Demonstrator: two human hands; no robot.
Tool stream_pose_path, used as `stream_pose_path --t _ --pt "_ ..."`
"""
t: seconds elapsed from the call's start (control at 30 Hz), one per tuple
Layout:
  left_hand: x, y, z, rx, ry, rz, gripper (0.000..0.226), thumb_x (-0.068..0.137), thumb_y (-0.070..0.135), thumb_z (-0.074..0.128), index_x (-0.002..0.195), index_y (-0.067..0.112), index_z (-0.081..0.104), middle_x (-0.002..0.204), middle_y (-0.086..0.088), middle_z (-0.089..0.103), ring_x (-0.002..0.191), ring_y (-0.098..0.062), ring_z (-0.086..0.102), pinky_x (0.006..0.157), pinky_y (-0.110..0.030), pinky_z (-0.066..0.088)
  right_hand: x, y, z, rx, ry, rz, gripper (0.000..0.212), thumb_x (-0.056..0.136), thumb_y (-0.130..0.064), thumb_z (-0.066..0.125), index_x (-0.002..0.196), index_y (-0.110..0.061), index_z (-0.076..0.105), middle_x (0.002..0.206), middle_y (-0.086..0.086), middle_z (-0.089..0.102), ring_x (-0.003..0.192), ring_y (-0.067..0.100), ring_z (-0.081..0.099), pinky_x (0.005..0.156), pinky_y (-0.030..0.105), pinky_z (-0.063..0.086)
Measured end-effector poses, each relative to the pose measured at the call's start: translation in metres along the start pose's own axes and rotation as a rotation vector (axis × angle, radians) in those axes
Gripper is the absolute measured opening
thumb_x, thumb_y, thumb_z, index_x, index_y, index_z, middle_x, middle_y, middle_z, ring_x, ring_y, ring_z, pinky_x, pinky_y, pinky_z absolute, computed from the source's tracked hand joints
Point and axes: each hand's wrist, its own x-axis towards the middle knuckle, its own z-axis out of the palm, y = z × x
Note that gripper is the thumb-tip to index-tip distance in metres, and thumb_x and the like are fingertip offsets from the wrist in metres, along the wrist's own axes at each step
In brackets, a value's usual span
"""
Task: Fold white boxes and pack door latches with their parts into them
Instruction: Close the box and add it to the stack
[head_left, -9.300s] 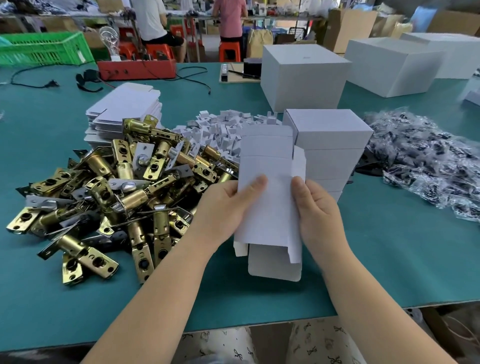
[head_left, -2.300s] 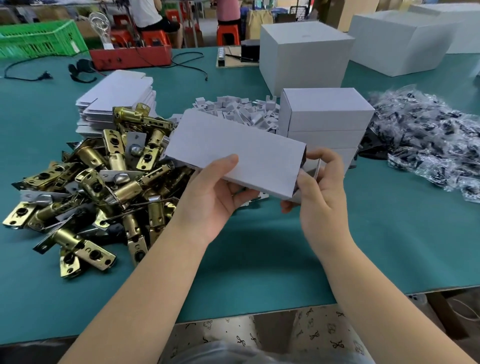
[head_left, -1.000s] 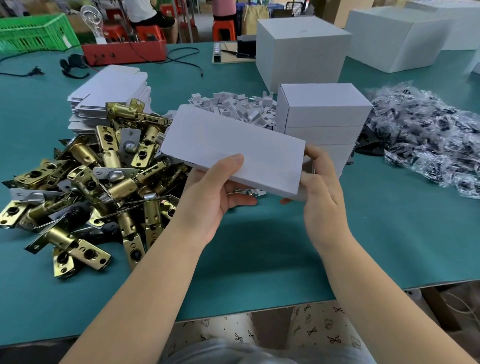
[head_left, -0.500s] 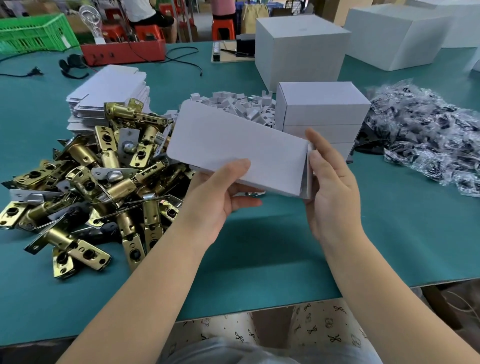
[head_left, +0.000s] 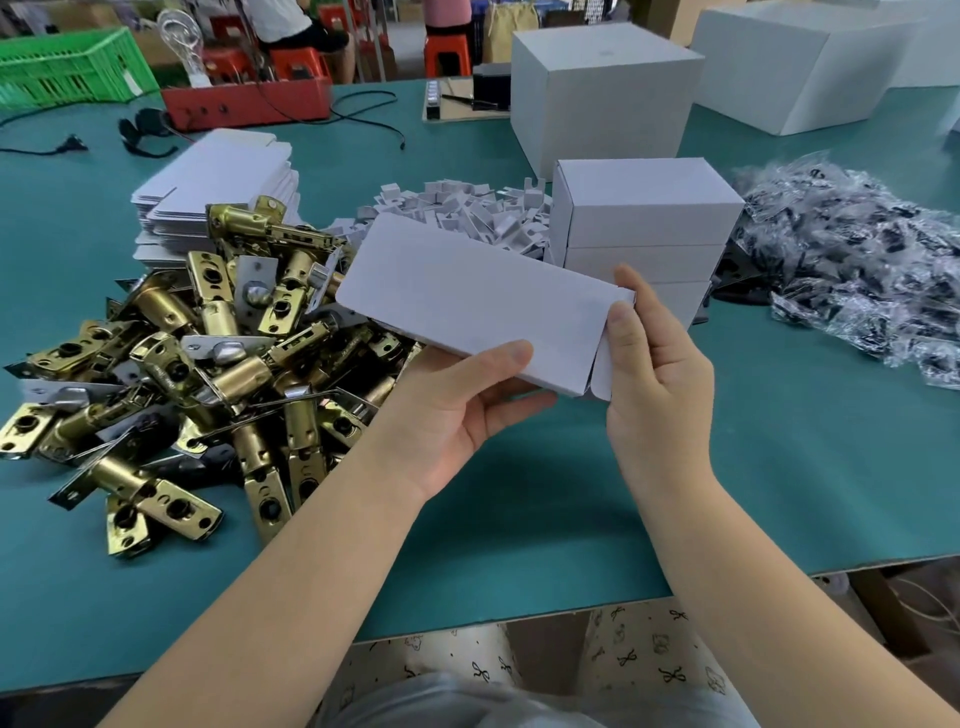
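Note:
A long white box (head_left: 467, 296) is held above the green table (head_left: 779, 467), tilted with its far end up to the left. My left hand (head_left: 457, 410) grips it from below, thumb on the near top face. My right hand (head_left: 649, 374) presses the end flap at the box's right end with thumb and straight fingers. A pile of brass door latches (head_left: 208, 364) lies to the left. Behind it is a stack of flat white box blanks (head_left: 218, 176). Small white card inserts (head_left: 467, 213) lie heaped in the middle.
A stack of folded white boxes (head_left: 644, 228) stands just behind my right hand. Clear bags of dark parts (head_left: 857, 270) are heaped at the right. Larger white cartons (head_left: 602, 88) stand at the back, with a red tray (head_left: 244, 104) and green crate (head_left: 67, 67) far left.
The box has gone from a flat blank to a formed box. In the last second my right hand opened from around the box's right end and now presses the flap with its thumb.

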Motion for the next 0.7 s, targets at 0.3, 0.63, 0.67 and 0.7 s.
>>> stream_pose_path --t 0.3,0.63,0.67,0.7 --pt "0.0 -0.012 0.008 0.003 0.08 0.026 0.036 0.077 0.007 0.069 0.112 0.014 0.064 0.107 -0.008 0.073 0.091 -0.023 0.073 0.072 -0.031 0.059 0.002 0.0 0.0 -0.002 0.011 0.078 0.045 0.093 -0.037 0.044 0.135 -0.022 0.053 0.129 -0.014 0.059 0.12 0.0 0.052 0.1 0.02 0.044" --pt "0.001 -0.012 0.005 -0.035 0.146 -0.02 0.021 0.075 0.013 0.072 0.095 0.017 0.074 0.099 -0.007 0.075 0.086 -0.021 0.074 0.067 -0.029 0.059 -0.002 -0.002 0.004 -0.212 -0.036 -0.001 0.046 0.097 -0.034 0.033 0.138 -0.019 0.047 0.122 -0.015 0.052 0.114 -0.004 0.046 0.099 0.018 0.039" --pt "0.001 -0.013 0.006 -0.011 0.154 -0.009 0.024 0.075 0.012 0.071 0.099 0.016 0.071 0.099 -0.007 0.075 0.086 -0.021 0.074 0.068 -0.03 0.059 -0.002 -0.003 0.004 -0.219 -0.031 0.003 0.046 0.097 -0.034 0.032 0.138 -0.019 0.047 0.12 -0.016 0.052 0.115 -0.003 0.046 0.101 0.022 0.039" --pt "0.001 -0.013 0.007 0.016 0.162 0.002 0.029 0.075 0.012 0.071 0.103 0.014 0.068 0.099 -0.006 0.075 0.086 -0.021 0.074 0.068 -0.03 0.059 -0.002 -0.003 0.005 -0.21 -0.021 0.016 0.045 0.096 -0.035 0.032 0.136 -0.021 0.048 0.119 -0.018 0.052 0.116 -0.001 0.047 0.103 0.026 0.04"
